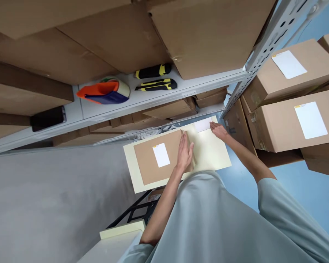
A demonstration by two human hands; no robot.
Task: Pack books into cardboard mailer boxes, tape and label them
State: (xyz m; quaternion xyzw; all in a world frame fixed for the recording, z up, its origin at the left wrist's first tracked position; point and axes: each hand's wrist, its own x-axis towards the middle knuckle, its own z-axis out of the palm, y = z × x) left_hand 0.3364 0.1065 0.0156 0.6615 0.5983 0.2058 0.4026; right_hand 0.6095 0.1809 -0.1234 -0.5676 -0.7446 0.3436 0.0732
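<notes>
Right of the brown box (148, 160), near the far edge of the pale bench (211, 153): a small whitish slip (203, 125), lying flat. Box rests on the bench, label (161, 155) uppermost, and serves as reference for all places below.

Step, as judged: steadying the box with one hand while handling the slip with the other. To do this well, the palm should bear lightly, so the cardboard neither slides nor dents; the slip is best taken by its margin, lifted slowly to avoid creasing, with fingers clear of its face.

Grip, left hand (184, 154): released, fingers straight and side by side, laid along the box's right edge, thumb a little apart; touching, not grasping.

Grip, right hand (218, 130): well right of the box, fingers bent and nearly together, tips at the slip's right edge. Whether they pinch it or merely touch: cannot tell.

Beyond the box: shelf (153, 100) bearing two cutters (156, 84) and a tape dispenser (98, 93).
</notes>
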